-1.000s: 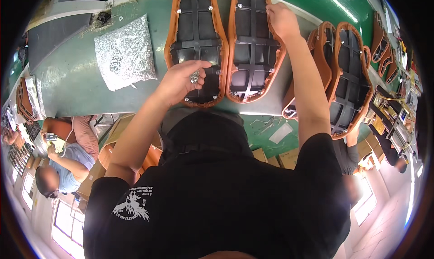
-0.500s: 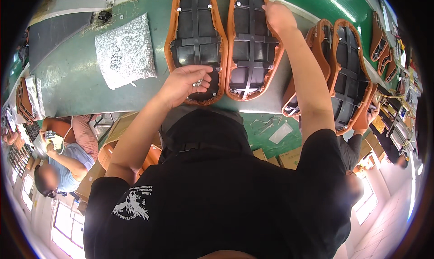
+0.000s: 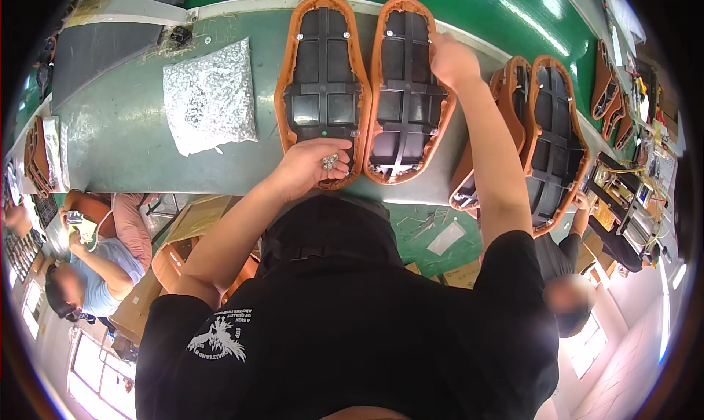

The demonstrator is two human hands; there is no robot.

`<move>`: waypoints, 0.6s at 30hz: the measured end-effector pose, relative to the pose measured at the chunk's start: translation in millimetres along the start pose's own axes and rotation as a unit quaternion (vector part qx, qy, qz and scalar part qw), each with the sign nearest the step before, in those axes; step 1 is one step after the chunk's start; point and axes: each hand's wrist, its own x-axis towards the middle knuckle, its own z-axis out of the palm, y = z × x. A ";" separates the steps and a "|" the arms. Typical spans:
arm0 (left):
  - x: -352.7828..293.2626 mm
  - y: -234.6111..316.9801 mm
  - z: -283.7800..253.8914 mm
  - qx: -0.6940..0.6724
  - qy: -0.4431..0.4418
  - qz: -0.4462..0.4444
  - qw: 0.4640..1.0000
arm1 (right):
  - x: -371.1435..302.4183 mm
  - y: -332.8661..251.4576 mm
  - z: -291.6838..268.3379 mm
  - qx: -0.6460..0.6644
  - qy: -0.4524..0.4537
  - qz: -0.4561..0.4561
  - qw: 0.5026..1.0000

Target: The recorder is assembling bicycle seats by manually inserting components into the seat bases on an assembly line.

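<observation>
1. Everything on the bench sits lower in the head view than 0.5 s ago; the right hand keeps its place at the right panel's far right rim.
2. That hand pinches at the rim; whether it grips a part, I cannot tell.
3. Left hand, loosely curled, holds small metal pieces over the left panel's near end.
4. Work looks partway: 2 bright fittings show beyond the left hand, only 1 left of the right hand; the near ends are uncertain.
5. Below the left hand, a white lettered emblem marks the black shirt; no label is clear on the bag beyond that hand.
</observation>
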 end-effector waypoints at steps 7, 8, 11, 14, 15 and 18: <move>8.7 -21.7 3.3 0.019 0.001 -0.005 1.000 | -80.8 -36.9 -12.3 0.172 0.152 -0.017 0.973; 9.3 -27.8 0.1 0.010 0.010 -0.003 1.000 | -105.0 -64.7 -29.6 0.268 0.106 -0.033 0.957; 3.8 -27.2 14.9 -0.027 0.007 -0.033 0.999 | -178.1 -117.1 -26.8 0.442 -0.015 -0.102 0.891; 14.7 -50.7 20.8 -0.106 -0.011 -0.041 0.993 | -238.7 -158.0 -34.7 0.329 0.038 -0.104 0.938; 19.1 -54.2 25.4 -0.148 0.004 -0.052 0.988 | -251.2 -160.7 -25.6 0.248 0.028 -0.111 0.962; 22.2 -74.5 23.3 -0.130 0.018 -0.074 0.989 | -272.5 -156.8 12.0 0.217 0.078 -0.153 0.961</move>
